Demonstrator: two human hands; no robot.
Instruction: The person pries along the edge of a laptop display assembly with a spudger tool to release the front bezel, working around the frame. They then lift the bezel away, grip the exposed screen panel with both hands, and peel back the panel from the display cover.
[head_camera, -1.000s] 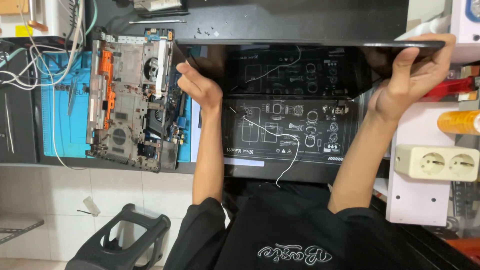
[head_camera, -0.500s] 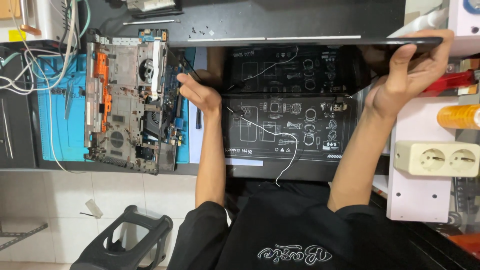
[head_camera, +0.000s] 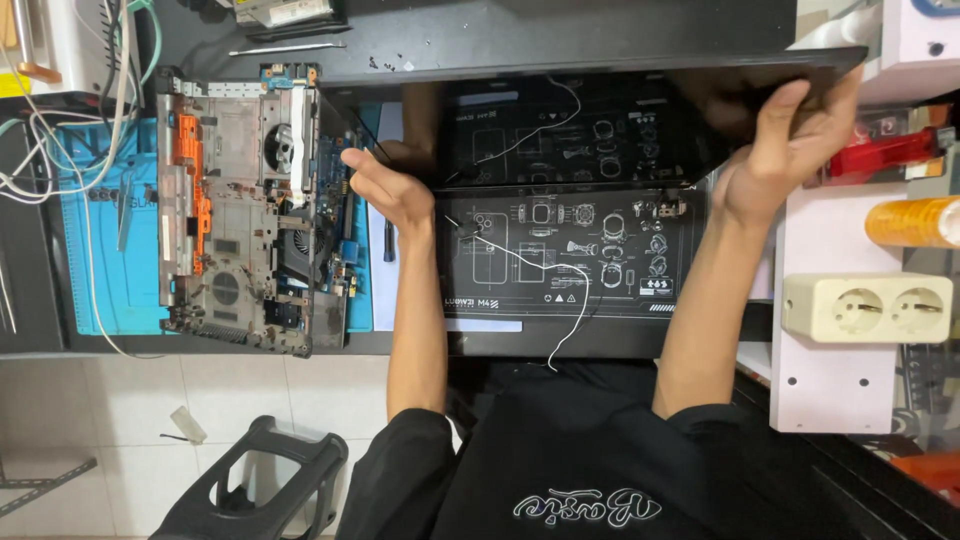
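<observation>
Left hand: we had our left hand (head_camera: 395, 190) at the panel's left edge, fingers curled together near the hinge corner, beside the chassis; we could not tell whether they actually pinched anything.
Right hand: our right hand (head_camera: 790, 150) was clamped on the panel's right corner, fingers wrapped over the rim, thumb beneath.
Panel: the dark screen panel (head_camera: 600, 120) hung tilted above the mat, its far edge raised, held between both hands.
Change: over the last second we had shifted the left hand a little along the edge, while the right kept its hold; the panel's tilt looked about the same, though our view had drifted.
Meaning: we judged the panel was already free of the chassis and carried by us alone, so the lift was underway rather than finished.
Mat: the black printed mat (head_camera: 560, 260) lay under the panel, with a thin white wire (head_camera: 560, 300) trailing across it.
Chassis: the opened laptop chassis (head_camera: 250, 210) sat to the left on a blue mat (head_camera: 100, 250).
Right side: a white socket strip (head_camera: 865, 308) and an orange roll (head_camera: 915, 222) stood well apart.
</observation>
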